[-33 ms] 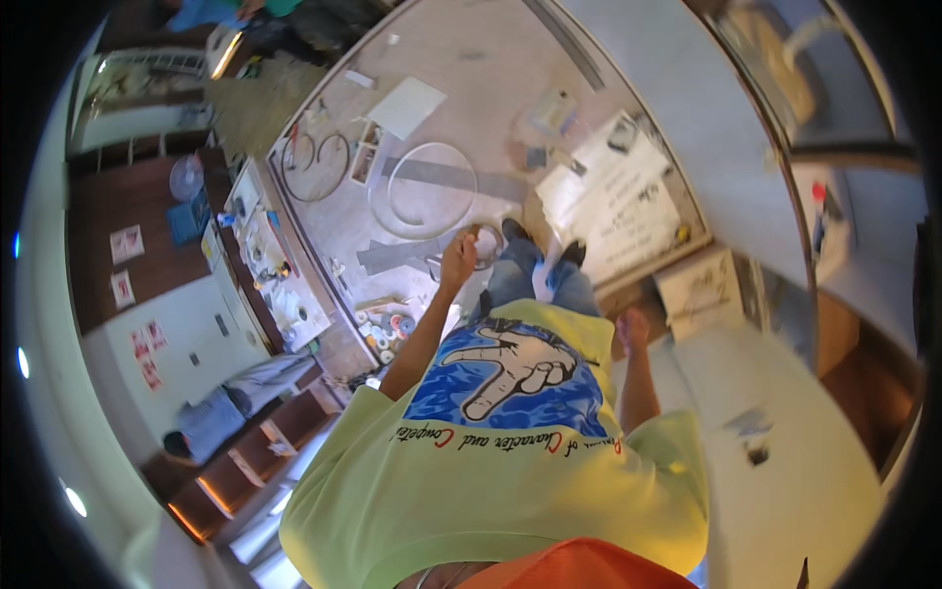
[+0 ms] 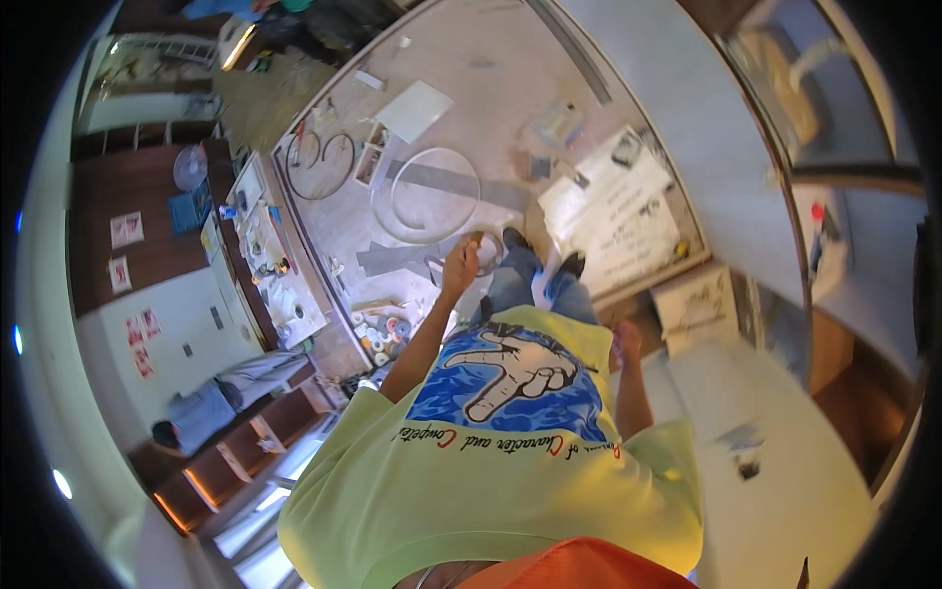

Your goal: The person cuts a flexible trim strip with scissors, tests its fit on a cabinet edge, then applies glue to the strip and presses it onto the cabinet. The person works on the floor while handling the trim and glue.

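A pale floor [image 2: 491, 98] spreads out beyond the person's left hand [image 2: 459, 265], with a dark-edged border running along its far left side. A white tabletop [image 2: 805, 432] lies to the right of and below the right hand [image 2: 626, 342], which hangs beside the hem of the person's yellow-green shirt [image 2: 481, 501]. Well to the right of the left hand, past the shoes [image 2: 572, 263], lies a cream board [image 2: 618, 221] with dark markings. Just beyond the left hand, a pale ring-shaped coil [image 2: 422, 240] lies on the floor; a long grey strip [image 2: 446, 184] passes through its outline, and another grey strip [image 2: 388, 259] lies to the left of the same hand. Farther off, beyond the coil, is a white rectangular sheet [image 2: 415, 111]. A cluster of rolls [image 2: 388, 334] sits below and left of the left hand, near the forearm.

The left hand's fingers are curled in; whether they are clamped on something cannot be told. The right hand's fingers look loosely bent, but its grip is too blurred to tell. Smallest, a round pale thing [image 2: 489, 253] appears just right of the left fingers; contact is unclear.
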A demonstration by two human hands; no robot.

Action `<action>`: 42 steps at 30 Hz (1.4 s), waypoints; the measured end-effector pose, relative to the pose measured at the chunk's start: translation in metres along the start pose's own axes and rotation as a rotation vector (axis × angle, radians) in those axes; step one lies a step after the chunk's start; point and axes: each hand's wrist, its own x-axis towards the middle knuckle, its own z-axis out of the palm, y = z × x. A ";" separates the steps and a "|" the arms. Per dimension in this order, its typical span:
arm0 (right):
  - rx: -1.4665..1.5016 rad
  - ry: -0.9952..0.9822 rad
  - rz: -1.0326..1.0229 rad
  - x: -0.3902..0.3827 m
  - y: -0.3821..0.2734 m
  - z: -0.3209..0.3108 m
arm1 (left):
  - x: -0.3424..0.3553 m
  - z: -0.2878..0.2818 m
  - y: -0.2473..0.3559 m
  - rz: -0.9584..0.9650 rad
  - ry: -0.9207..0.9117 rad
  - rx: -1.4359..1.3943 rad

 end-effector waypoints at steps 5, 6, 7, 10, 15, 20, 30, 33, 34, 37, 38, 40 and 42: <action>-0.285 -0.229 -0.141 0.045 -0.016 0.045 | -0.002 0.000 -0.007 0.072 0.174 0.015; -0.291 -0.120 -0.054 0.054 -0.026 0.060 | -0.004 -0.002 -0.008 -0.027 0.152 -0.058; -0.277 -0.096 -0.069 0.062 -0.038 0.076 | -0.002 -0.003 -0.009 -0.021 0.172 -0.059; -0.241 -0.096 -0.050 0.070 -0.096 0.109 | 0.002 -0.008 -0.012 -0.312 0.088 -0.094; -0.236 -0.052 -0.159 0.074 -0.177 0.152 | 0.023 -0.026 -0.019 -0.204 0.240 -0.108; -0.326 0.006 -0.171 0.069 -0.207 0.193 | 0.045 -0.047 -0.027 -0.228 0.302 -0.191; -0.589 -0.432 -0.385 0.109 -0.097 0.226 | 0.052 -0.076 -0.055 -0.319 0.297 -0.085; -1.285 -0.448 -0.888 0.115 -0.087 0.218 | 0.051 -0.078 -0.073 -0.383 0.209 -0.112; -1.399 -0.486 -1.005 0.114 -0.091 0.218 | 0.048 -0.077 -0.079 -0.398 0.179 -0.120; -1.429 -0.628 -1.569 0.112 -0.115 0.242 | 0.047 -0.080 -0.097 -0.251 0.266 -0.187; -1.396 -0.650 -1.706 0.109 -0.123 0.252 | 0.050 -0.082 -0.103 -0.333 0.218 -0.157; -1.599 -0.584 -1.600 0.105 -0.142 0.276 | 0.050 -0.085 -0.110 -0.390 0.219 -0.186; -2.159 -0.349 -1.022 0.102 -0.157 0.304 | 0.050 -0.090 -0.116 -0.355 0.232 -0.201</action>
